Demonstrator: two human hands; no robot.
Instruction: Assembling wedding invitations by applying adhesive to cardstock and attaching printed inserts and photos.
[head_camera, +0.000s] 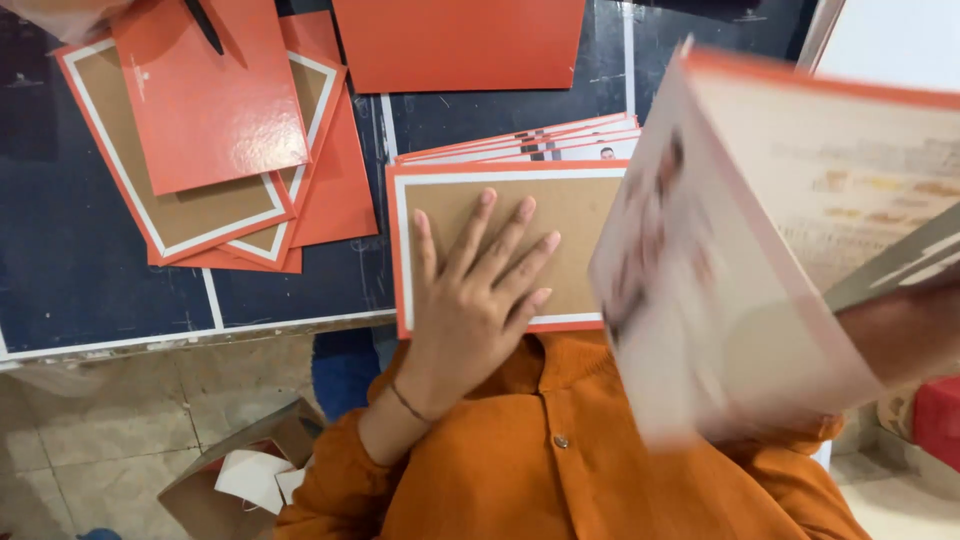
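Observation:
My left hand (478, 290) lies flat, fingers spread, on a brown card with a white line and orange border (575, 205), at the near edge of the dark blue table (70, 260). Under that card sits a fanned stack of printed sheets (540, 145). On the right, a large white printed sheet with an orange edge (740, 250) is lifted, tilted and blurred in the air. My right forearm (900, 330) reaches behind it. The right hand itself is hidden by the sheet it holds up.
Several orange-and-brown cards (210, 130) lie overlapped at the table's upper left, with a plain orange sheet (460, 40) at top centre. An open cardboard box with paper (240, 475) sits on the tiled floor below left. A red object (940, 420) is at the right edge.

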